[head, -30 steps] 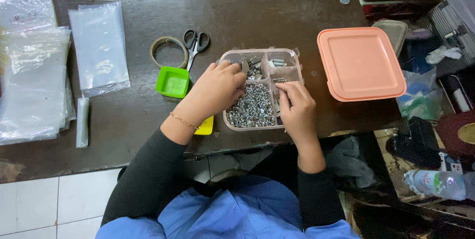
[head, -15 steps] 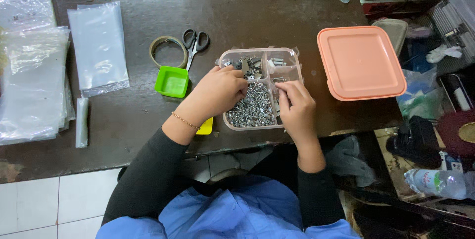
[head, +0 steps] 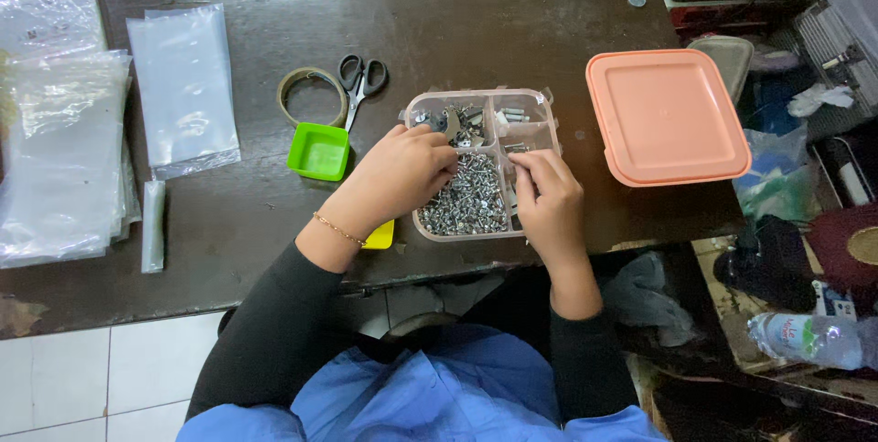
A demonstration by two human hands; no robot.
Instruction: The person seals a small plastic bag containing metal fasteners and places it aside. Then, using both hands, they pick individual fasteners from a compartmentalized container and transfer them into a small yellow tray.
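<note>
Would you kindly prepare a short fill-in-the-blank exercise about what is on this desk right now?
1. Both hands, the left hand and the right hand, reach into a clear divided box whose largest compartment holds a heap of silver ____.
2. The square lid lying to the right of the box is ____ in colour.
3. The scissors lie next to a roll of ____.
4. The small square tray left of the left hand is ____.

Missing words: screws; orange; tape; green

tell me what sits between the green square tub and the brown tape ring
Nothing: in the head view the green square tub touches the brown tape ring.
</note>
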